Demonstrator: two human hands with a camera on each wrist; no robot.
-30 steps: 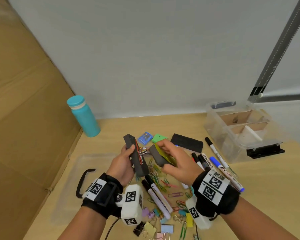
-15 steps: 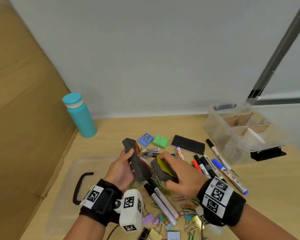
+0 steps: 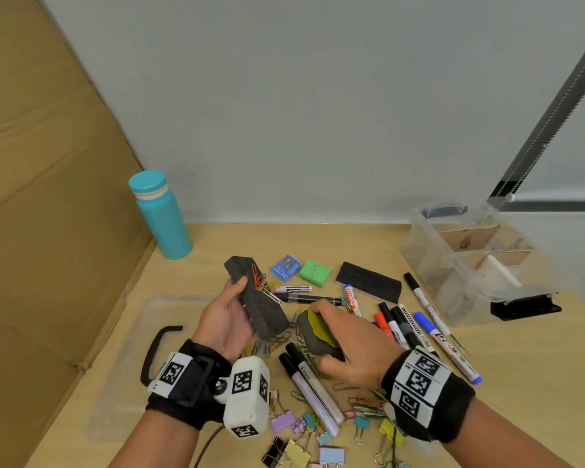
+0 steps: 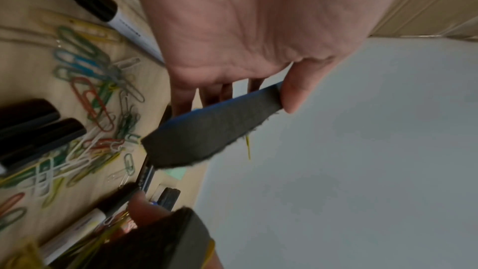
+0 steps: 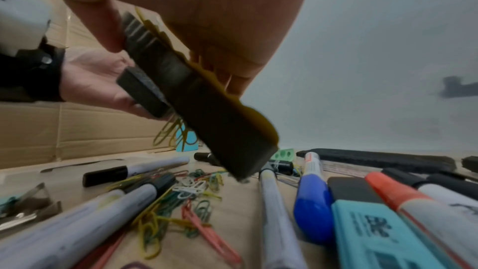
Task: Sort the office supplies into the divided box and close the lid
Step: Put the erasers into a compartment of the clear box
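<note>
My left hand grips a dark felt eraser held upright above the table, with coloured paper clips stuck to its side. My right hand grips a second dark eraser with a yellow top, just above the paper clip pile. The clear divided box stands open at the far right, with cardboard dividers inside. Its clear lid with a black handle lies flat on the table at the left.
Markers and pens lie between my right hand and the box. A third black eraser, a green sharpener and a blue one lie behind. Binder clips sit near the front edge. A teal bottle stands back left beside cardboard.
Both hands have come down toward the table. My right hand moved its yellow-topped eraser away from the left one and lowered it over the clips; the left eraser still carries clips.
</note>
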